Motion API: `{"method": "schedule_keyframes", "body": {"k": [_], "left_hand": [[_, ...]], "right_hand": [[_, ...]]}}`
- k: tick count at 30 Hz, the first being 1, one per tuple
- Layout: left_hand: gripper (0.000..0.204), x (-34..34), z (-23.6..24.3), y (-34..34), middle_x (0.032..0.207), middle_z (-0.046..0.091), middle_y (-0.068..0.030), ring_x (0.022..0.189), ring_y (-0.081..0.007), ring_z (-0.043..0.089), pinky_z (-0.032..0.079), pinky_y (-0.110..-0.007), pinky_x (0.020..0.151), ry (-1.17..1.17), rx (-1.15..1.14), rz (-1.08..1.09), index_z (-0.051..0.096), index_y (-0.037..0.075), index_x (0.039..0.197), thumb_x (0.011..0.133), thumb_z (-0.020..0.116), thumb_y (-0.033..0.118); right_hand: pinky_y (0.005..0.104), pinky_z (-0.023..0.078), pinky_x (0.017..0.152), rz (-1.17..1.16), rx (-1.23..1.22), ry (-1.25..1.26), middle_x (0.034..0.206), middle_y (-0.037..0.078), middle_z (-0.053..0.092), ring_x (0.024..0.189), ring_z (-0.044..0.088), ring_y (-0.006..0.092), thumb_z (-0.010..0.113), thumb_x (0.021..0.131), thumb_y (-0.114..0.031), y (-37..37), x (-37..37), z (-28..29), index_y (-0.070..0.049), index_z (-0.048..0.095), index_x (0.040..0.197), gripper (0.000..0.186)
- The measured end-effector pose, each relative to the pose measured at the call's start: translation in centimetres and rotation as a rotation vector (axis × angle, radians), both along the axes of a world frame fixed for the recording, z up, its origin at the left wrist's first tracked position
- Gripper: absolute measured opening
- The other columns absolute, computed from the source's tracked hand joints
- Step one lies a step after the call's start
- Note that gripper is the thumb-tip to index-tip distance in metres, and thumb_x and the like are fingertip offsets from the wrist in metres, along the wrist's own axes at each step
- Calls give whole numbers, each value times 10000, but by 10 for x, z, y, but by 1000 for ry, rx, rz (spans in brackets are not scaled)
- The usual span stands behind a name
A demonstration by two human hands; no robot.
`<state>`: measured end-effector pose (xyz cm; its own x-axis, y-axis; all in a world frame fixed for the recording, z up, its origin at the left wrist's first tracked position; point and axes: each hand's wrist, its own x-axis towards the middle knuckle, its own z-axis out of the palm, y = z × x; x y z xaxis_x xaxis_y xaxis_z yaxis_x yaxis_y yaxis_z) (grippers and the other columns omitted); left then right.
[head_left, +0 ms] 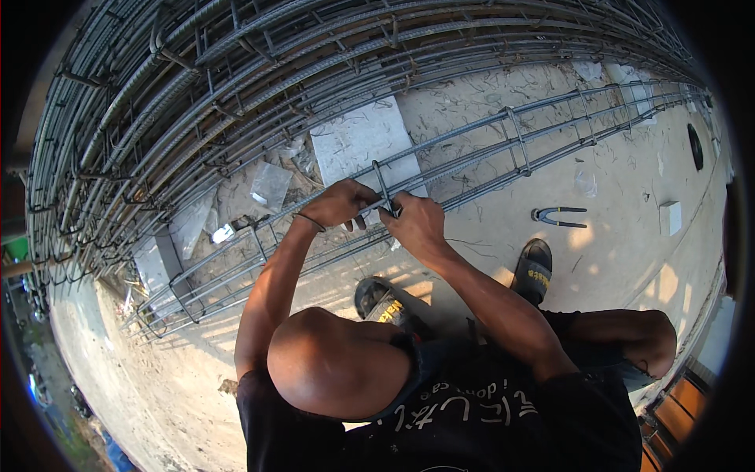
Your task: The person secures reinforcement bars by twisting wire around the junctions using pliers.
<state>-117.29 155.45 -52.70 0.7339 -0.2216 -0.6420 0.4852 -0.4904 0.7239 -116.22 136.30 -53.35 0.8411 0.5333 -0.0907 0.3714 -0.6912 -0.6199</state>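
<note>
A long cage of steel rebar [480,169] runs diagonally across the floor, with square stirrups along it. My left hand [342,206] grips the cage beside an upright stirrup [380,177], fingers curled over the bars. My right hand [410,219] is closed at the lower part of that same stirrup, just right of the left one; what its fingertips pinch is partly hidden. A pair of pliers [562,222] with dark handles lies on the concrete floor to the right of my hands.
Dense stacked rebar cages [220,55] fill the upper left. A pale board [350,126] lies under the bars, with plastic bags [270,187] and wire scraps nearby. A small white block [670,218] is at right. My sandalled feet [532,267] and bent knees are below.
</note>
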Motion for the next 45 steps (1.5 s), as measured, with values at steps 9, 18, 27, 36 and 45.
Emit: {"method": "schedule_keyframes", "body": {"k": [9, 18, 27, 36, 45], "left_hand": [[150, -4, -9, -10, 833, 658, -175, 701, -310, 648, 521, -394, 611, -725, 596, -376, 660, 1, 927, 822, 579, 73], [106, 6, -23, -20, 683, 625, -173, 684, -351, 635, 514, -439, 636, -788, 709, -314, 632, 40, 713, 763, 614, 132], [72, 6, -17, -24, 654, 621, -165, 648, -354, 632, 508, -446, 603, -800, 771, -255, 629, 56, 712, 723, 614, 126], [46, 4, -14, -20, 677, 626, -164, 662, -358, 633, 503, -446, 598, -838, 708, -298, 614, 58, 690, 691, 614, 103], [78, 4, 12, -32, 651, 621, -200, 644, -360, 633, 506, -425, 596, -782, 584, -157, 636, 3, 659, 646, 642, 80]], "right_hand": [[421, 512, 551, -101, 42, -119, 646, 181, 635, 593, 647, 338, 645, 819, -242, 8, -12, -16, -24, 584, 780, 230], [432, 504, 624, 15, 102, 67, 672, 220, 615, 668, 630, 378, 613, 837, -206, -6, -7, 9, 18, 597, 747, 242], [411, 528, 621, -31, -99, -59, 755, 213, 639, 661, 659, 337, 675, 763, -313, 9, -2, 10, 13, 685, 734, 328], [412, 527, 663, -42, -165, -37, 785, 182, 651, 681, 664, 327, 702, 720, -304, 21, -4, 17, 16, 677, 755, 323], [409, 534, 603, -30, -184, -133, 825, 193, 621, 653, 656, 318, 679, 734, -196, 21, -14, -1, 10, 656, 824, 226]]}}
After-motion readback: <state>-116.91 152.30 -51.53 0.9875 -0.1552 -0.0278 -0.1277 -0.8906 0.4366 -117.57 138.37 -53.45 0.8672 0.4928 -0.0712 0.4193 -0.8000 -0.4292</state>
